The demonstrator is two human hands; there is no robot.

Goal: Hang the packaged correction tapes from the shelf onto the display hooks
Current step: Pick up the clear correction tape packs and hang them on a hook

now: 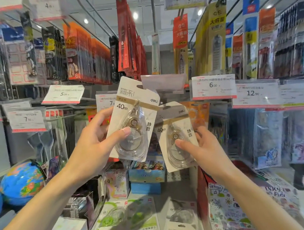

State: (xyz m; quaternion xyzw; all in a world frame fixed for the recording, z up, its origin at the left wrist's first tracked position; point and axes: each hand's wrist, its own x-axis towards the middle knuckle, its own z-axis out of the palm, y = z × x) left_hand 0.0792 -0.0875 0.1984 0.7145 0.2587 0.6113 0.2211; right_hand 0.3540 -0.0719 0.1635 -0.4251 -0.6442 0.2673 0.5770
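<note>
My left hand (96,142) grips a white carded correction tape (133,105) marked 40m, tilted to the right, thumb across its clear blister. My right hand (204,147) holds a second, identical correction tape pack (172,124) lower and to the right, thumb on the blister. Both packs are raised in front of a display hook with a blank clear label holder (163,83). More correction tape packs lie flat on the shelf below: green ones (120,216) and white ones (181,217).
Rows of hooks with hanging stationery packs (89,52) fill the upper wall, with price tags (213,86) in front. A globe (22,183) sits lower left, small boxes (145,171) stand at the shelf's back, and patterned bags (231,209) lie at the right.
</note>
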